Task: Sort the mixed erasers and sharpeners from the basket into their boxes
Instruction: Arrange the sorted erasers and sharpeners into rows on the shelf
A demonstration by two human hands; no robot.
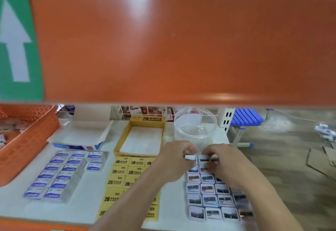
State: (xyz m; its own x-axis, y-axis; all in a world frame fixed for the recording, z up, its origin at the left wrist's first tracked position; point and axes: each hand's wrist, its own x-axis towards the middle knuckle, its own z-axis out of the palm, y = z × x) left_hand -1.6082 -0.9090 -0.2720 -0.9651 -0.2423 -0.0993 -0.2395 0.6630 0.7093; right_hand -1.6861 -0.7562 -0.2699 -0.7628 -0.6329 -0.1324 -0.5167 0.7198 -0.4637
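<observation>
An orange shelf panel [181, 40] is seen overhead, with a green sign [20, 49] bearing a white arrow at its left edge. Past the bench's [85, 207] right edge, a blue stool [247, 118], cardboard pieces [321, 160] and a white power strip [325, 130] are seen on the floor [291, 180].

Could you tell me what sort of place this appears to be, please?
Probably a stationery shop or stockroom: an orange shelf overhangs the table, packaged erasers lie in rows, and a slotted shelving upright stands behind.

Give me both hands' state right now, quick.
Left hand: grip closed, pinching a white sharpener.
Right hand: grip closed on the next sharpener in the top row.
</observation>
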